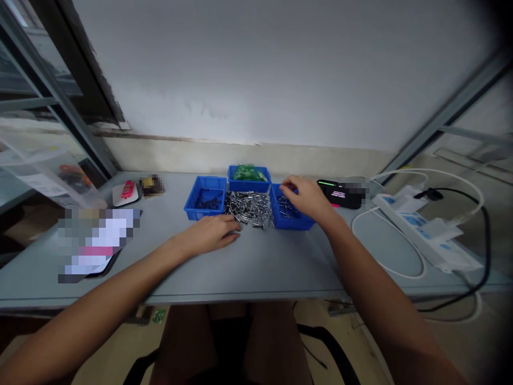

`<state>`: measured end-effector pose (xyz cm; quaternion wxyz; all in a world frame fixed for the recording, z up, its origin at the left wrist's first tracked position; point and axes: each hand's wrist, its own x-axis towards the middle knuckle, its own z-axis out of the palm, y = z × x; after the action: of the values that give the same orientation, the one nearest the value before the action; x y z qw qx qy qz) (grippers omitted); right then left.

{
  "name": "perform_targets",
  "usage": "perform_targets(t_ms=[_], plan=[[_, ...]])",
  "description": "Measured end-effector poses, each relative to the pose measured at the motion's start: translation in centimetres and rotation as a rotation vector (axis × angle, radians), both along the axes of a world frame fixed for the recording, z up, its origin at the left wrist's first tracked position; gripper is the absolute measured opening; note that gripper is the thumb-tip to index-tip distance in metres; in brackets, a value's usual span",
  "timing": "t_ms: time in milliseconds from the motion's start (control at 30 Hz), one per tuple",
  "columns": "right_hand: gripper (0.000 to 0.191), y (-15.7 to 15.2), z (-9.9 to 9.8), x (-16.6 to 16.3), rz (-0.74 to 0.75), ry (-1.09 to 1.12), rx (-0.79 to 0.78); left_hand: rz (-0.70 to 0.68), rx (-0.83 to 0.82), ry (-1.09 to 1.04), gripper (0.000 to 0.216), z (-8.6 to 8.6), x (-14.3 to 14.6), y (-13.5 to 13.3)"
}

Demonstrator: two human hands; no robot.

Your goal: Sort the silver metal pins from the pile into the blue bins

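Observation:
A heap of slim silvery metal fasteners [249,207], perhaps screws or rivets, lies loose on the grey table between blue bins. My left hand [210,233] rests on the tabletop at the heap's near left edge, fingers loosely stretched and thumb apart. Over the right blue bin [294,222], which holds more of these fasteners, is my right hand [308,195]. Its fingers are bent down and drawn together; anything between the fingertips is too small to make out. The left blue bin [193,213] contains a few dark thin pieces. Green plastic packets [246,172] fill the rear blue bin [249,186].
A phone [340,194] lies right of the bins, near a white power strip [428,230] with looping cables. To the left are a blurred-out phone [102,240], a red item [127,190] on a white pad, and a clear plastic container [60,171]. A wall stands behind.

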<state>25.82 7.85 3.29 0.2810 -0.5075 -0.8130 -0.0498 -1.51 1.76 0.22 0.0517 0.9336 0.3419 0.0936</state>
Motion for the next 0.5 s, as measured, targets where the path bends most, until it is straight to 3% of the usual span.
perform_targets(t_ms=[233, 400, 500], plan=[[0.016, 1.6, 0.4, 3.0, -0.087, 0.091, 0.001, 0.008, 0.005, 0.010, 0.027, 0.0, -0.1, -0.1], [0.018, 2.8, 0.4, 7.7, -0.346, 0.241, 0.083, -0.018, 0.011, -0.012, 0.026, -0.2, -0.2, 0.0], [0.020, 3.0, -0.2, 8.1, -0.302, 0.293, 0.065, -0.023, 0.016, -0.013, 0.025, -0.3, -0.2, 0.0]])
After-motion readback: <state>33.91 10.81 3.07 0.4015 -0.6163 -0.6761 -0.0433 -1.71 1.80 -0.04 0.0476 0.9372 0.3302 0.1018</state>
